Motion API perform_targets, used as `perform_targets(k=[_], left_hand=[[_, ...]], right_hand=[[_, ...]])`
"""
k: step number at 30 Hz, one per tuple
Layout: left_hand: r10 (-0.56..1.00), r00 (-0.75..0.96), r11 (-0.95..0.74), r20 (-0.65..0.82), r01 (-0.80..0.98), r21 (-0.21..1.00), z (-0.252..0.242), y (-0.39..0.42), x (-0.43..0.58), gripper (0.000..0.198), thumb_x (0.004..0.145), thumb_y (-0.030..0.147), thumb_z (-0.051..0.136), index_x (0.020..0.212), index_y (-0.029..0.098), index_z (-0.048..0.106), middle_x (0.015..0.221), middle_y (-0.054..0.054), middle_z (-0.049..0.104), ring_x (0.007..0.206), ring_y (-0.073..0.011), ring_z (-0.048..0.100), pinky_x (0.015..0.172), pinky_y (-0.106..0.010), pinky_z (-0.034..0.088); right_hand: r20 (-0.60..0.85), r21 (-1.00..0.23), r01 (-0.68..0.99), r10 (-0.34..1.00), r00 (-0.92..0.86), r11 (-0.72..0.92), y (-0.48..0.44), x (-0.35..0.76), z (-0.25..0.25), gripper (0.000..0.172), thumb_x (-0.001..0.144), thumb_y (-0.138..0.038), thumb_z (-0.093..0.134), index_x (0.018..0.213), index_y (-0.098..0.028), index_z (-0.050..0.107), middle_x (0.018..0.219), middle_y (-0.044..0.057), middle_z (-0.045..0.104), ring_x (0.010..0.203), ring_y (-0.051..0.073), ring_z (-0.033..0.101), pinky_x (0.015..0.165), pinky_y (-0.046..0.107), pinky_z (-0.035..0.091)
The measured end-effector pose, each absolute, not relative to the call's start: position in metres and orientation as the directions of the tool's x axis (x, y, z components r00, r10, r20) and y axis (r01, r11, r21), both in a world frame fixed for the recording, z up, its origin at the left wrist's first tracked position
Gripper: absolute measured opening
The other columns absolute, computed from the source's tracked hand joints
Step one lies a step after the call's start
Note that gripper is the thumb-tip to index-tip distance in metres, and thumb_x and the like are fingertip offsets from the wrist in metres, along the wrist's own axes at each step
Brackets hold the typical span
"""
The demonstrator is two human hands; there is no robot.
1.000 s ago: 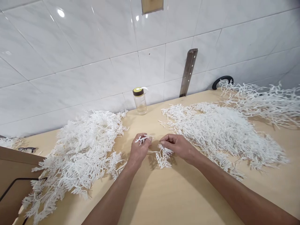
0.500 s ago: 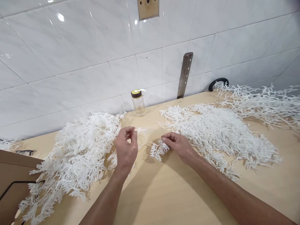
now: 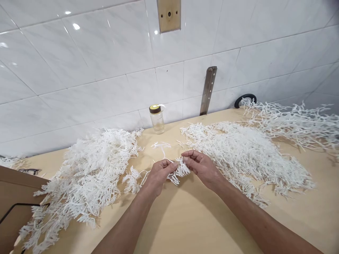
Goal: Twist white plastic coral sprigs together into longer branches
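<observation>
A small white branched plastic sprig [image 3: 181, 170] hangs between my two hands above the table. My right hand [image 3: 201, 165] pinches its right end between thumb and fingertips. My left hand [image 3: 158, 176] is closed, with thumb and forefinger pressed together at the sprig's left side; a thin white stem [image 3: 163, 153] runs up from those fingers. Another white branched piece [image 3: 132, 180] lies left of my left wrist. Just behind my hands, some white strands [image 3: 160, 144] rest on the wood. The exact grip point of the left fingers is hard to see.
Large heaps of white sprigs lie at left [image 3: 92, 169] and right [image 3: 246, 151], with longer white branches [image 3: 296, 121] farther right. A clear jar [image 3: 158, 123] stands near the tiled wall, beside an upright metal strip [image 3: 208, 91]. A cardboard box [image 3: 21, 197] is at left.
My left hand has moved right and down, from near the left heap to the sprig in my right hand. White strands now show on the table behind it. The view has tilted slightly up.
</observation>
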State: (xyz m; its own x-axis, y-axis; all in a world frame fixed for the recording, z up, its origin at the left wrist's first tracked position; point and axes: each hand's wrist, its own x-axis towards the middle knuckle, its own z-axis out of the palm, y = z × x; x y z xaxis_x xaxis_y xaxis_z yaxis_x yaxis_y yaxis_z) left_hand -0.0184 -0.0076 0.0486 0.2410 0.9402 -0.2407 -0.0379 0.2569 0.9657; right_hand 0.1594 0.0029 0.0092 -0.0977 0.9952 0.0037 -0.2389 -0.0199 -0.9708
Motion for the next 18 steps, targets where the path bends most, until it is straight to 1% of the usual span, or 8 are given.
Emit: perform_targets(k=[2, 4, 7, 9, 12, 14, 16, 18], left_hand=[[0.94, 0.22, 0.286, -0.262, -0.084, 0.954, 0.046, -0.008, -0.016, 0.038, 0.065, 0.047, 0.08, 0.072, 0.013, 0.064, 0.068, -0.005, 0.066, 0.059, -0.0139, 0.058, 0.058, -0.026, 0.043], [0.943, 0.191, 0.292, -0.271, -0.092, 0.952, 0.045, -0.008, -0.015, 0.037, 0.063, 0.045, 0.082, 0.074, 0.013, 0.064, 0.068, -0.005, 0.067, 0.059, -0.0141, 0.059, 0.058, -0.026, 0.044], [0.944, 0.192, 0.284, -0.269, -0.053, 0.957, 0.045, -0.008, -0.016, 0.036, 0.063, 0.042, 0.083, 0.074, 0.013, 0.064, 0.066, -0.004, 0.065, 0.058, -0.0129, 0.058, 0.057, -0.024, 0.042], [0.928, 0.242, 0.297, -0.282, -0.026, 0.954, 0.045, -0.008, -0.018, 0.035, 0.062, 0.04, 0.084, 0.074, 0.013, 0.065, 0.066, -0.004, 0.065, 0.058, -0.013, 0.058, 0.056, -0.024, 0.042], [0.866, 0.387, 0.349, -0.316, -0.016, 0.937, 0.048, -0.008, -0.021, 0.032, 0.061, 0.036, 0.084, 0.077, 0.013, 0.068, 0.068, -0.005, 0.066, 0.058, -0.014, 0.058, 0.055, -0.025, 0.041], [0.836, 0.441, 0.38, -0.327, -0.034, 0.924, 0.049, -0.007, -0.023, 0.028, 0.063, 0.033, 0.082, 0.077, 0.013, 0.07, 0.068, -0.005, 0.066, 0.058, -0.0139, 0.058, 0.054, -0.024, 0.04], [0.838, 0.423, 0.406, -0.345, -0.058, 0.912, 0.051, -0.007, -0.023, 0.026, 0.063, 0.031, 0.081, 0.078, 0.013, 0.071, 0.067, -0.005, 0.066, 0.057, -0.0136, 0.058, 0.053, -0.024, 0.039], [0.858, 0.367, 0.412, -0.36, -0.072, 0.908, 0.052, -0.007, -0.022, 0.026, 0.061, 0.03, 0.081, 0.079, 0.014, 0.072, 0.066, -0.004, 0.066, 0.054, -0.0125, 0.056, 0.051, -0.023, 0.036]], right_hand=[[0.011, -0.976, -0.219, 0.992, -0.122, -0.017, 0.002, 0.159, 0.01, 0.038, 0.073, -0.046, 0.076, 0.098, -0.018, 0.066, 0.074, 0.001, 0.062, 0.066, 0.014, 0.057, 0.065, 0.03, 0.049], [0.036, -0.984, -0.18, 0.992, -0.117, 0.014, 0.002, 0.159, 0.01, 0.036, 0.074, -0.045, 0.075, 0.097, -0.019, 0.066, 0.078, 0.002, 0.065, 0.07, 0.015, 0.059, 0.069, 0.031, 0.05], [0.103, -0.993, -0.057, 0.992, -0.077, 0.099, 0.002, 0.16, 0.012, 0.031, 0.077, -0.042, 0.073, 0.097, -0.019, 0.066, 0.087, 0.004, 0.068, 0.08, 0.017, 0.062, 0.076, 0.033, 0.05], [0.135, -0.99, 0.032, 0.989, -0.059, 0.137, 0.001, 0.161, 0.014, 0.028, 0.079, -0.041, 0.071, 0.096, -0.019, 0.067, 0.089, 0.005, 0.069, 0.083, 0.019, 0.063, 0.079, 0.034, 0.05], [0.148, -0.981, 0.114, 0.986, -0.075, 0.156, 0.001, 0.163, 0.018, 0.025, 0.081, -0.04, 0.068, 0.094, -0.019, 0.067, 0.085, 0.005, 0.069, 0.08, 0.019, 0.064, 0.076, 0.034, 0.051], [0.162, -0.973, 0.151, 0.982, -0.096, 0.175, 0.0, 0.164, 0.021, 0.023, 0.082, -0.039, 0.067, 0.094, -0.019, 0.067, 0.085, 0.004, 0.069, 0.078, 0.019, 0.064, 0.074, 0.033, 0.051], [0.18, -0.964, 0.176, 0.977, -0.114, 0.198, -0.001, 0.166, 0.023, 0.021, 0.083, -0.037, 0.066, 0.095, -0.019, 0.067, 0.085, 0.004, 0.069, 0.078, 0.018, 0.063, 0.074, 0.033, 0.051], [0.191, -0.959, 0.186, 0.972, -0.135, 0.214, -0.002, 0.166, 0.024, 0.02, 0.084, -0.035, 0.065, 0.096, -0.019, 0.067, 0.086, 0.004, 0.069, 0.078, 0.018, 0.063, 0.074, 0.032, 0.051]])
